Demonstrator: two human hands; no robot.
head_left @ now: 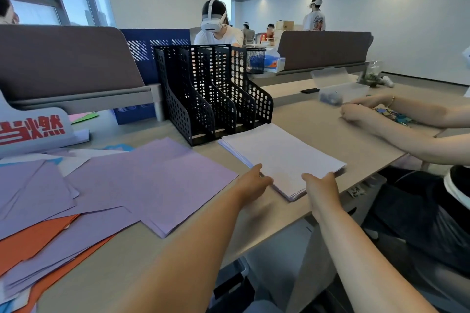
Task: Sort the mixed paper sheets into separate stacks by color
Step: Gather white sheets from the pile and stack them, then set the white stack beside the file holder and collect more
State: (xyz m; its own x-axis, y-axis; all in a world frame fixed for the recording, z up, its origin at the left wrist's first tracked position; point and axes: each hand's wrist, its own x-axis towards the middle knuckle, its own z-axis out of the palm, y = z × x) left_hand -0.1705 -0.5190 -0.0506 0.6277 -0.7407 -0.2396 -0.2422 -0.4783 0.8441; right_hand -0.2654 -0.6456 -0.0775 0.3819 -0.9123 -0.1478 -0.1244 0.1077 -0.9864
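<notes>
While purple sheets (152, 180) lay alongside, the white stack (279, 155) was clamped at its near edge by the fingers of the left hand (254, 181) and right hand (321, 187).

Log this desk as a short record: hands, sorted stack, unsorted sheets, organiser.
left hand: holds near-left edge of pale stack
right hand: holds the pale stack's near edge
pale stack: neat, flat on desk
purple sheets: loose, overlapping, left of the pale stack
orange sheets: partly under purple sheets
file rack: black, perforated, just behind the pale stack
</notes>
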